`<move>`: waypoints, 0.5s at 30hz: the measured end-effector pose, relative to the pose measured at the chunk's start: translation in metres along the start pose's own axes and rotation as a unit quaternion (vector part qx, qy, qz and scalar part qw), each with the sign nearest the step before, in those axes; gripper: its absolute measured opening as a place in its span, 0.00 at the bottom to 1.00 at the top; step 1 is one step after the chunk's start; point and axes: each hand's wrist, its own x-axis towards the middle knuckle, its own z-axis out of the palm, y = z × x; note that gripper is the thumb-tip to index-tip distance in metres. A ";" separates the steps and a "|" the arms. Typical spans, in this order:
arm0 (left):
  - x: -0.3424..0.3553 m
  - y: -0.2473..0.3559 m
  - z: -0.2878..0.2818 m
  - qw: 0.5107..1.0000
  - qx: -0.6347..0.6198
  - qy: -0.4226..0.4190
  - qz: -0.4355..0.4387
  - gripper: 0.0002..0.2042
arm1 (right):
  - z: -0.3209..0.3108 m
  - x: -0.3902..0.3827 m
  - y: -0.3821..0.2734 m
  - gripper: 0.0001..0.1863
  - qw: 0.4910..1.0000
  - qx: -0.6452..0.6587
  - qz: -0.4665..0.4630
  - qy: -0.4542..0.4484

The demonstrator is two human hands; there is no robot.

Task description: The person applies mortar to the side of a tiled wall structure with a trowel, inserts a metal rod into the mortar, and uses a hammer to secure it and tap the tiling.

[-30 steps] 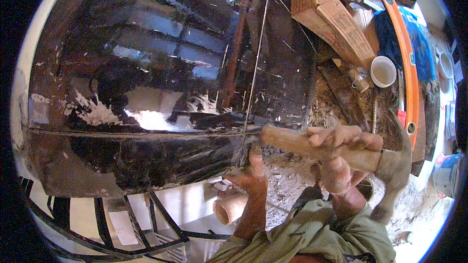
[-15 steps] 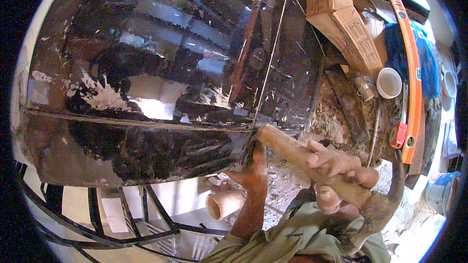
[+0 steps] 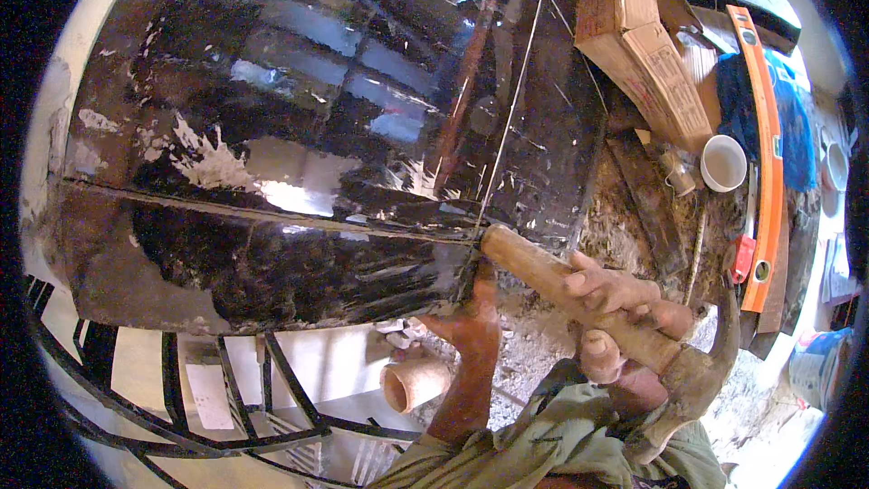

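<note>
My right hand (image 3: 625,312) is closed around the wooden handle of a hammer (image 3: 534,267). Its metal head hangs back toward my body, and the butt of the handle points forward. That butt is at the right end of a seam between a large glossy dark slab (image 3: 362,154) and a narrower dark strip (image 3: 299,276); whether they touch I cannot tell. My left hand (image 3: 466,330) lies at the strip's right end, thumb spread out to the left under its edge and fingers stretched forward, partly covered by the handle. A thin white string (image 3: 516,109) runs over the slab.
Along the right are a cardboard box (image 3: 643,54), a white cup (image 3: 723,163), an orange spirit level (image 3: 765,172), a red tape measure (image 3: 742,258) and a bucket (image 3: 819,367). A clay-coloured pipe (image 3: 416,385) and black metal railing (image 3: 172,380) show below the strip.
The view has tilted slightly, so the slab sits a little further right at its front. Both hands and the hammer stay in nearly the same place, with the same holds.
</note>
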 end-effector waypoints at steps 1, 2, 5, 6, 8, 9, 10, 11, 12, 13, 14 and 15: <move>0.002 -0.001 -0.002 0.998 0.052 -0.014 0.020 0.44 | -0.001 -0.003 0.003 0.21 1.000 -0.003 -0.004 0.003; 0.001 0.000 -0.001 0.998 0.051 -0.014 0.020 0.44 | -0.001 -0.004 0.004 0.22 1.000 -0.006 -0.006 0.004; -0.002 0.000 -0.003 0.999 0.036 0.006 0.015 0.45 | 0.002 0.000 0.005 0.24 0.998 0.003 -0.062 0.010; -0.002 -0.005 -0.011 0.993 0.094 -0.037 0.059 0.45 | 0.004 0.001 0.004 0.24 0.997 0.005 -0.081 0.012; -0.002 -0.007 -0.015 0.980 0.152 -0.078 0.102 0.45 | 0.007 -0.001 0.003 0.26 0.993 0.034 -0.102 0.046; -0.002 -0.004 -0.012 0.987 0.123 -0.068 0.082 0.45 | 0.006 -0.003 0.002 0.27 0.992 0.045 -0.108 0.056; -0.002 -0.001 -0.010 0.990 0.109 -0.062 0.071 0.45 | -0.002 -0.006 -0.003 0.28 0.999 -0.035 -0.028 -0.005; -0.003 0.002 -0.007 0.992 0.094 -0.059 0.062 0.45 | -0.003 -0.005 -0.006 0.29 0.997 -0.074 0.012 -0.032; -0.003 0.004 -0.004 0.997 0.060 -0.044 0.032 0.45 | -0.005 -0.004 -0.010 0.29 0.990 -0.114 0.050 -0.062; -0.003 0.007 -0.001 0.998 0.043 -0.037 0.018 0.44 | -0.001 -0.001 -0.010 0.29 0.995 -0.080 0.045 -0.035; -0.003 0.008 0.002 0.999 0.026 -0.031 0.003 0.44 | 0.002 0.000 -0.007 0.28 0.997 -0.065 0.042 -0.021; -0.002 0.010 0.004 0.999 0.033 -0.009 -0.006 0.45 | 0.005 0.001 -0.004 0.28 0.998 -0.049 0.038 -0.005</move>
